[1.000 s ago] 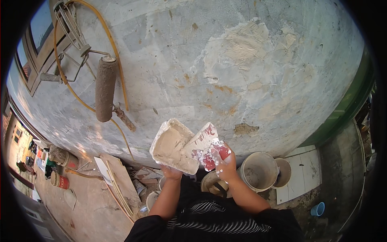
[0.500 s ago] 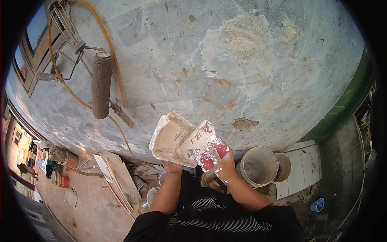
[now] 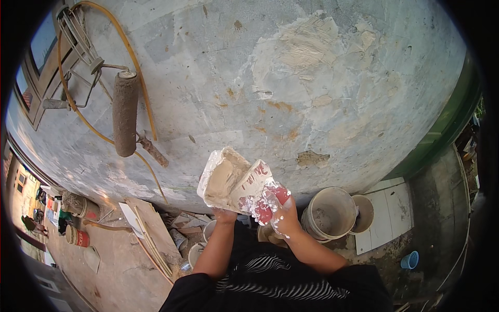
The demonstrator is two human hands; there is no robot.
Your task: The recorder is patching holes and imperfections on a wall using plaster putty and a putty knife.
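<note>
My left hand [image 3: 224, 215] is closed on the lower edge of a putty-crusted tub [image 3: 211, 176], its fingers mostly hidden beneath. Beige putty [image 3: 224, 174] lies inside the tub. My right hand [image 3: 286, 218], spotted with white putty, grips the red handle of a wide putty scraper [image 3: 254, 177]. The scraper's pale, smeared blade slants into the right side of the tub, and where its edge meets the putty is hidden. Both hands are close together in front of the grey wall [image 3: 208, 119], which bears rough putty patches [image 3: 306, 44].
A dirty paint roller [image 3: 126, 114] and a yellow hose [image 3: 136, 57] hang at the left. Buckets [image 3: 329, 213] stand below on the right, near white panels [image 3: 384, 218]. Boards [image 3: 148, 221] and a red-labelled pail [image 3: 78, 236] are at lower left; a blue basket [image 3: 409, 260] is at lower right.
The scraper blade sits lower and further into the tub. The tub has shifted slightly right, and my right hand has moved a little down and left.
</note>
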